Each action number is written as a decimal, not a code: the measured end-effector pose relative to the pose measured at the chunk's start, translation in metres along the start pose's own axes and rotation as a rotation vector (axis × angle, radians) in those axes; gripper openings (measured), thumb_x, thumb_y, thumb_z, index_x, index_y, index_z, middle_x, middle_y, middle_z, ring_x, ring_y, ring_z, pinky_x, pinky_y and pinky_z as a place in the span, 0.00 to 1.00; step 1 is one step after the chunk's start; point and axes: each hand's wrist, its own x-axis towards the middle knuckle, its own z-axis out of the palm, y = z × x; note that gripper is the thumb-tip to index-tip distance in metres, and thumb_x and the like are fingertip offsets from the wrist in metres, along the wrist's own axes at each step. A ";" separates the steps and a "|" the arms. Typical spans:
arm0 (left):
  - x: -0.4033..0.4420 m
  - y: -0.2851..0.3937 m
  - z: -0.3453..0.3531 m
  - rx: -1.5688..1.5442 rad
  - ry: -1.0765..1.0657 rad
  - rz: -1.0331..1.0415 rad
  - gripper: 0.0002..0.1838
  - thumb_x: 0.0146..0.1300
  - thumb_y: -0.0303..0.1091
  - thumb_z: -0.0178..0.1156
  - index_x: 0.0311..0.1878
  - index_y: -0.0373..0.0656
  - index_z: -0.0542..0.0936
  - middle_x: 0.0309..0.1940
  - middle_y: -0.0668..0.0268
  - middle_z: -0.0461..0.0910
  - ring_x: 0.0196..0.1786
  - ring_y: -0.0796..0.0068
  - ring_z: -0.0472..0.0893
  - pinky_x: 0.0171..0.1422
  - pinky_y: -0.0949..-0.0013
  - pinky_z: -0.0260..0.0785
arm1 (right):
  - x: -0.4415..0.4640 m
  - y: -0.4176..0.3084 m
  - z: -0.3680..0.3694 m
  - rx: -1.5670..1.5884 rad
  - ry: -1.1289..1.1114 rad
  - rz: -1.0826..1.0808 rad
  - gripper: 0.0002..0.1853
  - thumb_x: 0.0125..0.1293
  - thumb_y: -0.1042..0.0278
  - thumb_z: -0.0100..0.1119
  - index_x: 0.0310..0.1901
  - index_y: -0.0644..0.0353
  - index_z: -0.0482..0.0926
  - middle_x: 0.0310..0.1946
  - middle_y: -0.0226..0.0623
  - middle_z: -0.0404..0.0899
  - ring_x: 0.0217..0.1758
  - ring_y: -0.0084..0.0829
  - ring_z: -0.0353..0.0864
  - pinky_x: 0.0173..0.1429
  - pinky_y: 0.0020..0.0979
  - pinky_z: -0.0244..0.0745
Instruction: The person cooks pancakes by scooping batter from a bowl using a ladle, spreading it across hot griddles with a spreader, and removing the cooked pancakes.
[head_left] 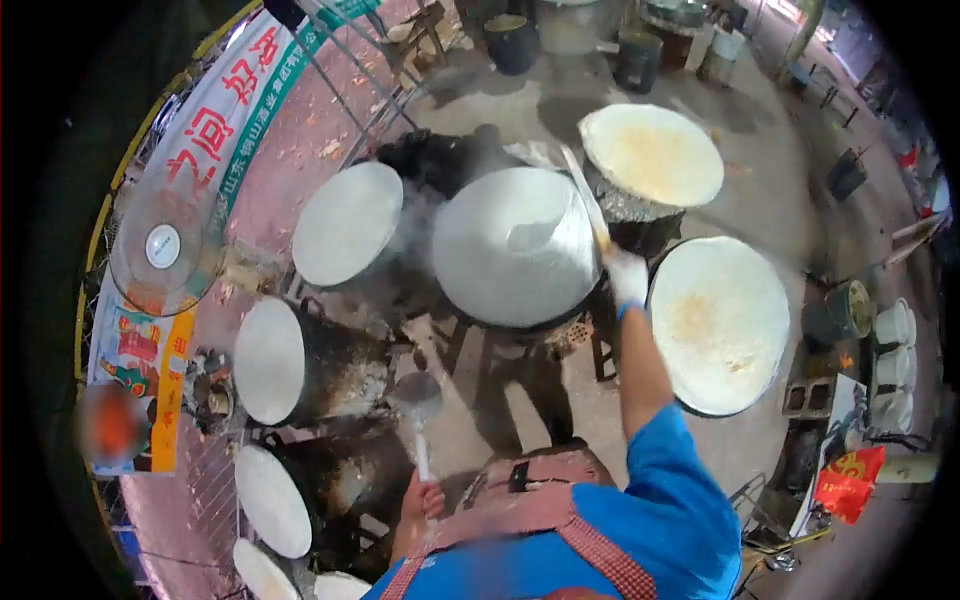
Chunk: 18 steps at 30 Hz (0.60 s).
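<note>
My left hand (425,497) is closed around the handle of a ladle (415,395), whose bowl points forward, low in front of my apron. In a white glove, my right hand (627,277) grips a long flat wooden spatula (583,192). The spatula lies along the right edge of the middle griddle (490,250), which is coated with pale batter and gives off steam. Just right of that hand sits a griddle with a thin pancake (715,320), browned in patches. Beyond it, another large pancake (655,150) rests on a raised round griddle.
Several pale round griddles stand on sooty stoves to the left, including one (348,223) and one nearer (270,360). Dark buckets (510,45) are at the back. White containers (895,365) and cinder blocks (808,397) stand at right. A banner (225,120) hangs along the left railing.
</note>
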 end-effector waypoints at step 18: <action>-0.013 0.070 -0.020 -0.151 -0.054 -0.042 0.07 0.67 0.35 0.46 0.36 0.50 0.74 0.12 0.75 0.58 0.13 0.83 0.59 0.13 0.79 0.53 | -0.113 0.045 0.026 0.500 0.070 0.112 0.16 0.55 0.64 0.63 0.46 0.58 0.81 0.22 0.23 0.76 0.20 0.14 0.66 0.24 0.19 0.65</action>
